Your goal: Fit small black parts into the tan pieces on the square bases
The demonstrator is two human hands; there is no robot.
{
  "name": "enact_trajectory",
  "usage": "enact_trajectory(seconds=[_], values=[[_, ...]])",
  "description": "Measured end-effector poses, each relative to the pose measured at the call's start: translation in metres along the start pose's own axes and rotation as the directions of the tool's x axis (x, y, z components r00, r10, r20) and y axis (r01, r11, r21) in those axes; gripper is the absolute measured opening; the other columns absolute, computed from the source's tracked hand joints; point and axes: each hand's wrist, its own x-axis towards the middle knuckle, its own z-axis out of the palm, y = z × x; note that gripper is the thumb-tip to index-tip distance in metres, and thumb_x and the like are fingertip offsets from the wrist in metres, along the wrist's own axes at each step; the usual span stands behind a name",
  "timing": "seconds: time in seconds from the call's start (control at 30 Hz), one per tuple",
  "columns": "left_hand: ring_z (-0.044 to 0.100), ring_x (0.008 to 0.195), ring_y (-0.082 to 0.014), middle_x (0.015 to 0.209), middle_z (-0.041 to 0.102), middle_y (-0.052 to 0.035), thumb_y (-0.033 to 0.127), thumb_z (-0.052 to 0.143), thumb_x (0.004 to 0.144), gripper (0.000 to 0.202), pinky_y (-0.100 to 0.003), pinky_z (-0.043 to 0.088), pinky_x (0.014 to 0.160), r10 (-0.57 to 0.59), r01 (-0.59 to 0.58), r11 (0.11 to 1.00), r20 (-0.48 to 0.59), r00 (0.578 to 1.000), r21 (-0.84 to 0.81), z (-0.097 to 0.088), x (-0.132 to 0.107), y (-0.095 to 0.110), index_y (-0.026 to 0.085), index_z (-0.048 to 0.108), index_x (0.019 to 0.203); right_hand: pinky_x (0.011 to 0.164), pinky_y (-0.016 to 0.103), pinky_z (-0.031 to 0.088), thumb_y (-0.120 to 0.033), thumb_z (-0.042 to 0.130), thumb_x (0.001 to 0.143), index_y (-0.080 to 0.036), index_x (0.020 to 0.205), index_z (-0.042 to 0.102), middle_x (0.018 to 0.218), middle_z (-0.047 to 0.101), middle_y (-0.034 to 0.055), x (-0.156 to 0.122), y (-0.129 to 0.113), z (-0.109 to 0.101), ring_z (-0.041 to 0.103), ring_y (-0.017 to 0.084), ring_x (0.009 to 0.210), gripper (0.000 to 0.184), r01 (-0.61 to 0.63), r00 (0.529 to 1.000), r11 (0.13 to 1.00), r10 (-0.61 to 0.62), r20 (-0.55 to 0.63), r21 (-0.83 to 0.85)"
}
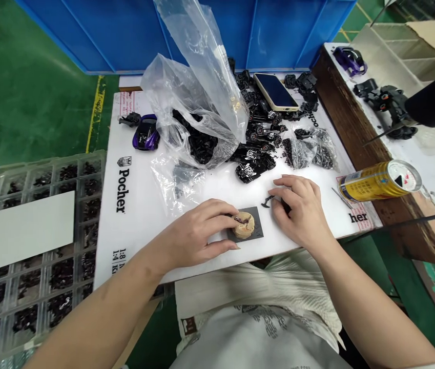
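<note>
At far left, a clear plastic tray (pixel 44 165) of small black parts sits beside the white table (pixel 125 246). On the table, the left hand (pixel 198 230) has a narrow grip around a tan lump (pixel 244 225), which lies on a dark mat (pixel 257 230). Just right of the mat is a small black part (pixel 267 201), near the curled right hand (pixel 302 212); whether that grip holds anything, I cannot tell. A yellow can (pixel 378 182) lies further right.
</note>
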Motion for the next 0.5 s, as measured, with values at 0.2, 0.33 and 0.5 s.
enact_trajectory(seconds=[0.2, 0.33, 0.5], values=[[0.066, 0.115, -0.0247, 0.122, 0.069, -0.0153, 0.025, 0.071, 0.099, 0.021, -0.040, 0.059, 0.101, 0.010, -0.010, 1.000, -0.008, 1.000, 0.001, -0.0009, 0.0017, 0.0005, 0.014, 0.065, 0.115, 0.108, 0.050, 0.043, -0.014, 0.062, 0.095, -0.021, 0.101, 0.069, 0.119, 0.071, 0.0079, -0.0004, -0.0002, 0.0006, 0.063, 0.031, 0.124, 0.011, -0.010, 1.000, 1.000, 0.010, 0.001, -0.003], [0.068, 0.113, -0.0249, 0.122, 0.070, -0.0149, 0.025, 0.071, 0.098, 0.020, -0.040, 0.062, 0.097, 0.002, -0.002, 1.000, -0.019, 1.000, 0.015, -0.0008, 0.0016, 0.0000, 0.015, 0.065, 0.114, 0.108, 0.050, 0.043, -0.017, 0.061, 0.096, -0.021, 0.100, 0.069, 0.118, 0.071, 0.0078, -0.0001, 0.0000, -0.0005, 0.063, 0.031, 0.124, 0.010, -0.010, 1.000, 1.000, 0.009, 0.013, 0.004], [0.069, 0.112, -0.0257, 0.123, 0.071, -0.0146, 0.026, 0.073, 0.097, 0.021, -0.041, 0.063, 0.095, -0.016, 0.016, 1.000, -0.011, 1.000, 0.015, -0.0004, 0.0023, -0.0002, 0.016, 0.065, 0.114, 0.108, 0.052, 0.043, -0.019, 0.060, 0.097, -0.023, 0.102, 0.069, 0.119, 0.072, 0.0082, 0.0009, -0.0011, -0.0028, 0.063, 0.031, 0.125, 0.011, -0.028, 0.999, 1.000, 0.027, 0.046, 0.012]])
